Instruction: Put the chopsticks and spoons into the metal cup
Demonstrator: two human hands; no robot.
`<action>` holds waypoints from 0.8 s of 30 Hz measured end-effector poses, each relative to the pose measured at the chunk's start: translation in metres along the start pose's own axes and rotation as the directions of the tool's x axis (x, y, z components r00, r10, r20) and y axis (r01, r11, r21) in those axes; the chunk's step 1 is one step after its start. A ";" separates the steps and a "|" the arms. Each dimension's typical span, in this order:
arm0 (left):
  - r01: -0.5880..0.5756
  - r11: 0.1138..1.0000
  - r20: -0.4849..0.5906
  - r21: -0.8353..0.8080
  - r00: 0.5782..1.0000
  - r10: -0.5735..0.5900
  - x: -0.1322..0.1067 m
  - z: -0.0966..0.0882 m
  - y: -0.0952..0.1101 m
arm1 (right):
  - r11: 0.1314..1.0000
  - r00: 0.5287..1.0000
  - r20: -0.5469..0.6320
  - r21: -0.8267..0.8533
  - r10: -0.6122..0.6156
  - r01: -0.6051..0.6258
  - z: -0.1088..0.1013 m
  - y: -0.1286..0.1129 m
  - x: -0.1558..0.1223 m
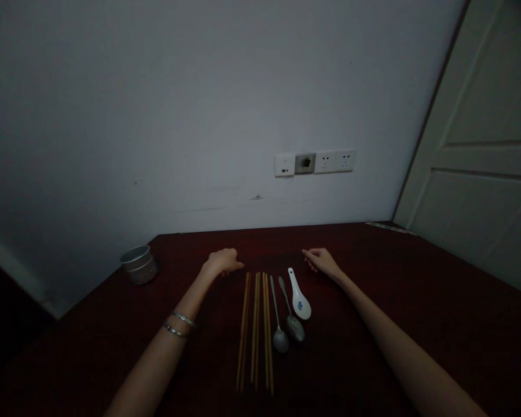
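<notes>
My left hand rests on the table with its fingers curled in, just left of the chopsticks' far ends; I see nothing in it. On the other side, my right hand is also closed, fingertips pressed together, to the right of a white ceramic spoon with a blue mark. Between my hands lie three pairs of wooden chopsticks, roughly side by side. Right of them are a long-handled metal spoon and a second metal spoon, bowls toward me. Neither hand visibly touches the utensils.
A round metal container stands near the left edge of the dark red table. Behind is a wall with a row of sockets. A panelled door is at the right. The light is dim.
</notes>
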State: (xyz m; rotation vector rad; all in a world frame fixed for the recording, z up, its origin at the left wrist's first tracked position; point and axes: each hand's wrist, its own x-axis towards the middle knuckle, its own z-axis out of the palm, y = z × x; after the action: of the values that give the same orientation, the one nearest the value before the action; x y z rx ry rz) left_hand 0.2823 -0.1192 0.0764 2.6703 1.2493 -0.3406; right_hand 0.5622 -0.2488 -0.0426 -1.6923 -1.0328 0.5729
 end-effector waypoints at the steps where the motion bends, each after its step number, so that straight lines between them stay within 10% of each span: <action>1: -0.008 1.000 -0.006 -0.018 1.000 0.008 0.001 0.000 -0.001 | 1.000 1.000 -0.015 -0.017 -0.016 0.016 0.001 0.001 -0.001; 11: -0.115 0.982 -0.266 -0.150 0.961 0.072 -0.022 -0.026 -0.004 | 0.994 0.995 -0.068 -0.086 -0.076 0.070 0.003 0.000 -0.006; 13: -0.237 0.952 -0.452 -0.193 0.883 0.128 -0.041 -0.040 -0.004 | 0.993 0.994 -0.070 -0.092 -0.081 0.074 0.003 0.000 -0.006; 19: -0.345 0.935 -0.891 -0.086 0.446 0.083 -0.080 -0.069 -0.025 | 0.995 0.996 -0.065 -0.079 -0.067 0.062 0.002 -0.001 -0.007; 24: -0.128 0.991 -0.940 -0.038 0.340 0.008 -0.057 -0.075 -0.101 | 0.992 0.996 -0.070 -0.116 -0.062 0.053 0.002 -0.002 -0.008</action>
State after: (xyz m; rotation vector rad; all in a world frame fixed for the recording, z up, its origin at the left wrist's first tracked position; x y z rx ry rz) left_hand 0.1788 -0.0775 0.1584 2.7571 1.2273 1.5156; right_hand 0.5557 -0.2543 -0.0429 -1.7642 -1.0752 0.4184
